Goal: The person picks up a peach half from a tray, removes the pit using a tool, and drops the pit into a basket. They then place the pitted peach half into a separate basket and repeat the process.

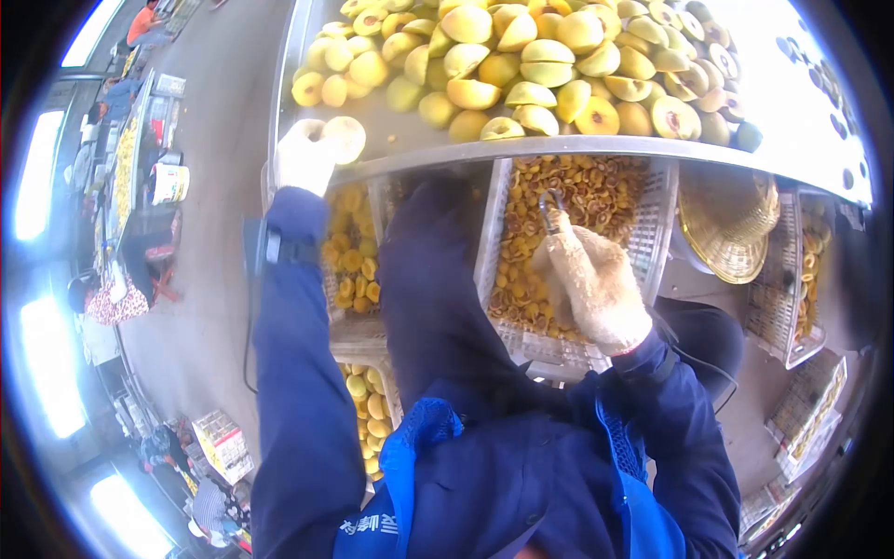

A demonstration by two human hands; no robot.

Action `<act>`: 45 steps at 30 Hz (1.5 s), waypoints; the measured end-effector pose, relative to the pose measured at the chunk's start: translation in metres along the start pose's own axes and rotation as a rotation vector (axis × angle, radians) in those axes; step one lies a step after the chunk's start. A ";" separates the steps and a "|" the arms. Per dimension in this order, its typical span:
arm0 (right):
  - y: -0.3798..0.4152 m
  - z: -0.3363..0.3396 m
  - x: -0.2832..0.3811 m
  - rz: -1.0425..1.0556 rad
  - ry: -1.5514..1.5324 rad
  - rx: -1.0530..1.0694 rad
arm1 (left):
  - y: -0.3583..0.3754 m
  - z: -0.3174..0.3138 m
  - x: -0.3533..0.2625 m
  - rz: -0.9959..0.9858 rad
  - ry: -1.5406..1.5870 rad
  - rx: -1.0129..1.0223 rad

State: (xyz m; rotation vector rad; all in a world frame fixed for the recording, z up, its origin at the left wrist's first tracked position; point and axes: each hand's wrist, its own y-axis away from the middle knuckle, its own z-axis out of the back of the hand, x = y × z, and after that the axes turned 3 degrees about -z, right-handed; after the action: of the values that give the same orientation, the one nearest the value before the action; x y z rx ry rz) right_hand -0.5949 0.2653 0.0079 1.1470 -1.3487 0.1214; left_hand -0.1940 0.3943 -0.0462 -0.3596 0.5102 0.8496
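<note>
At the left end of the metal table (410, 158), my left hand (303, 160), washed out by glare, is closed on a halved yellow peach (344, 140). A heap of peach halves (549, 70) lies on the table beyond it, some showing cut faces. My right hand (596, 284), in a stained knit glove, is closed around a small pitting tool (552, 199) with a looped metal tip. This hand is above a pale plastic crate (494, 219) full of small brownish-yellow peach scraps (577, 182). The tool's handle is mostly hidden by my fingers.
Crates of peaches (352, 265) stand left of my leg, with more peaches (372, 419) nearer me. A straw hat (736, 228) shows at right, beside another crate (778, 303). Other people work along a long table (126, 177) at far left, near a white bucket (169, 184).
</note>
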 end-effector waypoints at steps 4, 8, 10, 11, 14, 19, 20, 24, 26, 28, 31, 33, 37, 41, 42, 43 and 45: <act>-0.001 -0.004 0.003 0.065 -0.141 0.090 | 0.066 -0.044 -0.089 0.045 0.738 0.124; 0.007 -0.004 0.018 0.005 -0.147 0.126 | 0.115 -0.075 -0.164 0.214 1.589 0.439; 0.005 -0.015 0.020 0.021 -0.029 0.040 | 0.126 -0.078 -0.191 0.278 1.712 0.484; 0.004 -0.013 0.021 0.003 0.036 0.021 | 0.127 -0.079 -0.197 0.311 1.775 0.487; -0.009 -0.002 0.002 0.302 0.418 0.024 | 0.128 -0.094 -0.195 0.357 1.846 0.497; -0.021 0.001 -0.022 0.687 0.722 -0.077 | 0.135 -0.104 -0.198 0.420 1.851 0.427; -0.021 0.000 -0.024 0.700 0.756 -0.088 | 0.137 -0.106 -0.197 0.444 1.879 0.426; -0.027 0.000 -0.028 0.751 0.832 -0.096 | 0.137 -0.108 -0.196 0.505 1.867 0.400; -0.030 0.001 -0.035 0.810 0.833 -0.090 | 0.139 -0.111 -0.194 0.518 1.859 0.401; -0.032 0.003 -0.034 0.824 0.863 -0.067 | 0.140 -0.112 -0.191 0.524 1.866 0.402; -0.031 0.003 -0.025 0.765 0.875 0.002 | 0.141 -0.115 -0.184 0.489 1.836 0.394; -0.030 0.003 -0.026 0.768 0.869 0.002 | 0.143 -0.115 -0.183 0.448 1.809 0.379; -0.033 -0.002 -0.039 0.819 0.860 -0.098 | 0.145 -0.115 -0.190 0.431 1.839 0.348; -0.032 -0.001 -0.042 0.670 0.718 -0.028 | 0.146 -0.118 -0.190 0.444 1.888 0.308; -0.032 -0.001 -0.042 0.647 0.699 -0.014 | 0.147 -0.118 -0.189 0.460 1.897 0.290; -0.033 -0.001 -0.041 0.661 0.721 -0.018 | 0.147 -0.118 -0.189 0.474 1.906 0.272; -0.036 -0.001 -0.045 0.695 0.727 -0.028 | 0.148 -0.119 -0.189 0.487 1.920 0.241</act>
State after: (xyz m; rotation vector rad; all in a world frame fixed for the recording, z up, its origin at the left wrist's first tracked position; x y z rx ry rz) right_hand -0.5841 0.2721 -0.0486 0.4719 -1.0143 0.9263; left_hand -0.4478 0.3093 -0.0526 -0.7892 2.5276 0.6507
